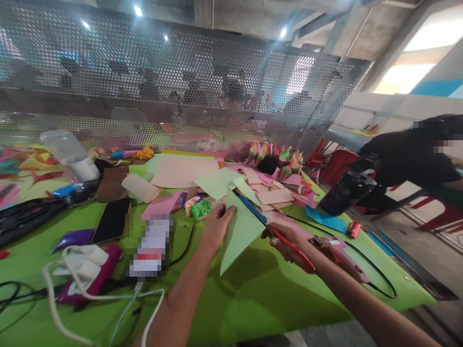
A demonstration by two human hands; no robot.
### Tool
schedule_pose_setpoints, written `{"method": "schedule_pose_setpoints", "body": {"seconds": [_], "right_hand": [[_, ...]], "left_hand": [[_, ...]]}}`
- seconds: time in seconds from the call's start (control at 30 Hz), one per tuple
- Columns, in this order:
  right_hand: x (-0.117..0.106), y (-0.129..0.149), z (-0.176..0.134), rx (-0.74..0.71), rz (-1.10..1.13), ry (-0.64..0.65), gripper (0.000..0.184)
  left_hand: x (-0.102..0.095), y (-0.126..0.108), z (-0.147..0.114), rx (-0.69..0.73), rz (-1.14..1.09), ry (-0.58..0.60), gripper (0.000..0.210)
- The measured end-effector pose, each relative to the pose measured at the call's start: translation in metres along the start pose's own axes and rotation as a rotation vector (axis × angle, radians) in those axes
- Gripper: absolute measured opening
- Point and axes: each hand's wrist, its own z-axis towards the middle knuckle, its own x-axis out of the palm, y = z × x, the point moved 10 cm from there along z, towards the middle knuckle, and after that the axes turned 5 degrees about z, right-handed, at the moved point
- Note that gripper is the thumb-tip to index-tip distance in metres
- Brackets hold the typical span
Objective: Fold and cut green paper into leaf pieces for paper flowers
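Nearest, the two forearms (181,299) are cut off by the bottom edge, and the white cable (51,299) also runs out of the frame there. Beside it is the magenta power strip (112,265), partly covered by white plugs (93,254); next to this, the phone (152,246) is hidden under coarse pixel squares. Over the green table (289,308), the left hand (219,221) pinches the edge of the light green paper (240,236) firmly between thumb and fingers, so the paper is held up in front of the person. The right hand (289,241) is closed around the red handles of the scissors (294,253), whose blue blades lie at the right edge of this paper; one cannot tell how wide the blades are open, nor which fingers are inside the loops. Near the right forearm lies the pink glue gun (340,255). Farther away, the dark tumbler (340,193) stands tilted in the view, and its content cannot be seen. At the left, the clear bottle (61,149) is whitish in its lower part, but I cannot tell if this is content. Behind loose paper pieces (277,196) is a group of small cones (275,156) with pink and green tops, their filling too small to make out. Behind the perforated metal screen (202,62), dark shapes are unclear
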Motion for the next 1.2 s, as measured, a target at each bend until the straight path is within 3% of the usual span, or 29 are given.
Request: {"method": "schedule_pose_setpoints", "body": {"seconds": [0.4, 0.7, 1.2], "right_hand": [[-0.002, -0.001, 0.001, -0.031, -0.088, 0.009, 0.055], [-0.005, 0.013, -0.003, -0.125, -0.186, -0.003, 0.052], [-0.003, 0.009, 0.001, -0.077, -0.147, -0.030, 0.041]], "left_hand": [[-0.002, 0.004, 0.002, 0.021, 0.019, 0.001, 0.034], [0.010, -0.002, -0.004, 0.004, 0.009, 0.074, 0.032], [0.010, -0.001, -0.005, -0.014, 0.037, 0.065, 0.033]]}}
